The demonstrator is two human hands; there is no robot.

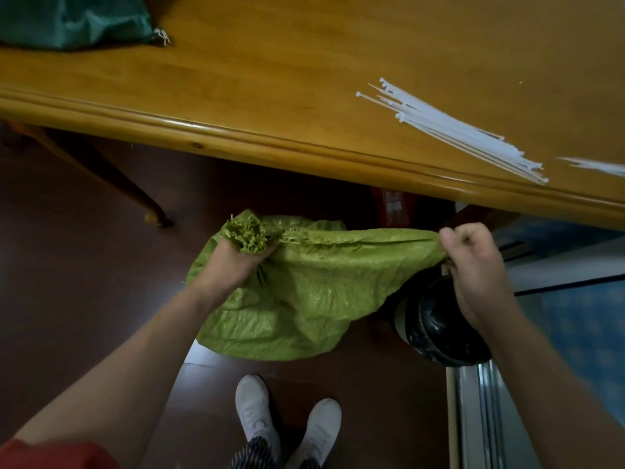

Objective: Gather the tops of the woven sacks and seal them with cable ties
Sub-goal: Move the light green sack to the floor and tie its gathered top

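Below the near edge of the table (236, 137), held in the air above the floor, the left hand (233, 262) grips a bunched, frayed wad of the light green sack (304, 299) at one end of its mouth, with the fingers curled round the wad. The right hand (473, 265) pinches the other end of the mouth between thumb and curled fingers. The top edge is pulled out flat between the two hands, and the body of the sack hangs limp beneath.

I judge the gathering to be about half done: one end is bunched, the rest of the mouth is spread, and no tie is on it. The cable ties (449, 130) lie untouched in a loose sheaf near the table's near right edge. At the far left corner lies a dark green sack (67, 22) whose neck looks already cinched with something white, so it is probably finished.
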